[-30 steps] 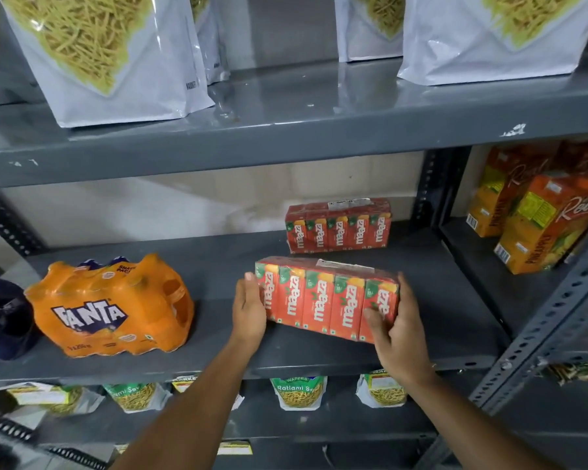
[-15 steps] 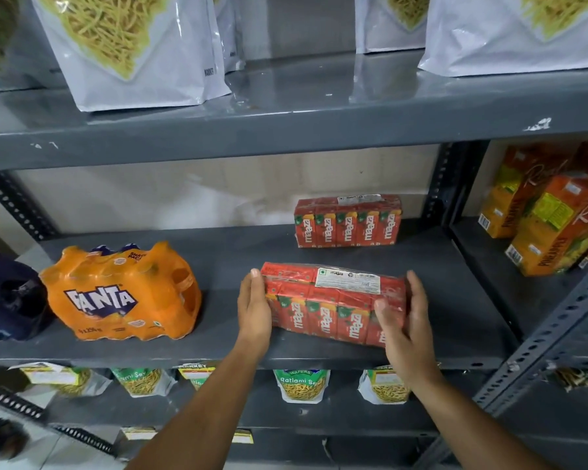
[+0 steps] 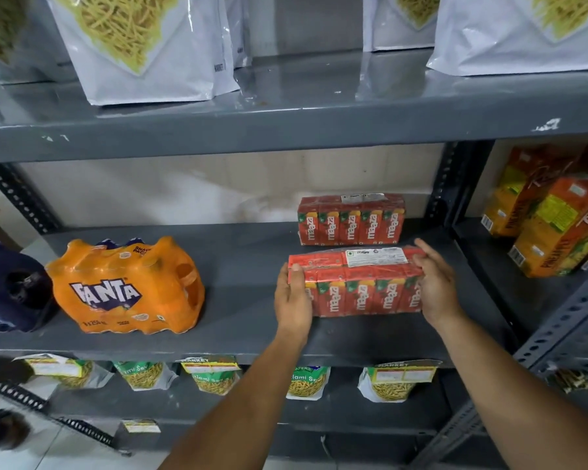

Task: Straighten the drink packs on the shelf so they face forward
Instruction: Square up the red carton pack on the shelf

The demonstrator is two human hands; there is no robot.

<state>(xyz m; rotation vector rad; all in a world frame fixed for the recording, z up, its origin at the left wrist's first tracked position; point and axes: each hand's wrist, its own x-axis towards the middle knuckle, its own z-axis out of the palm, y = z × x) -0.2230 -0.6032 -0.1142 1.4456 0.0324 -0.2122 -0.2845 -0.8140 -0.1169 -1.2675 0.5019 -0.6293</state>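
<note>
A red Maaza drink pack (image 3: 358,286) stands on the grey middle shelf (image 3: 245,330), its printed front facing me and nearly square to the shelf edge. My left hand (image 3: 292,296) presses against its left end and my right hand (image 3: 435,286) clasps its right end. A second red Maaza pack (image 3: 351,220) stands behind it near the back wall, front facing forward. An orange Fanta bottle pack (image 3: 126,286) sits to the left on the same shelf, angled slightly.
A dark blue bottle pack (image 3: 11,290) sits at the far left. Orange Real juice cartons (image 3: 554,212) fill the neighbouring bay on the right, past an upright post (image 3: 445,184). White snack pouches (image 3: 143,45) stand on the shelf above; small snack packets (image 3: 211,374) hang below.
Both hands have turned the front Maaza pack from a skewed angle to almost parallel with the shelf edge and pushed it a little further back. The camera view shifted slightly.
</note>
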